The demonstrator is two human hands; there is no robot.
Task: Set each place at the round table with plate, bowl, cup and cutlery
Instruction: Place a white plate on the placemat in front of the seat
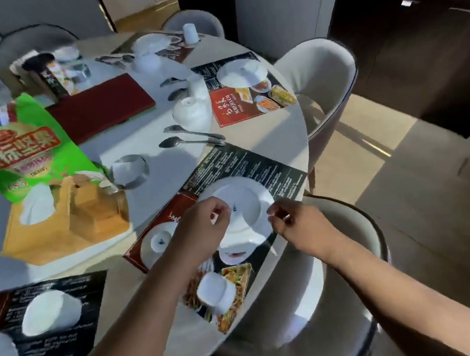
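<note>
Head view: I'm pinching the white plate [245,203] between both hands, left hand [202,231] gripping its left rim, right hand [297,223] opposite.

Clutter and seating.
A green snack bag [19,149] and yellow carton [67,235] lie left of the left hand [201,228]; red folder [102,108] lies beyond them; grey chair [344,297] stands beneath the right hand [297,220].

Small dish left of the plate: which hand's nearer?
Left. The left hand is right beside the dish, at the plate's left rim; the right hand is across the plate, at its right rim.
</note>
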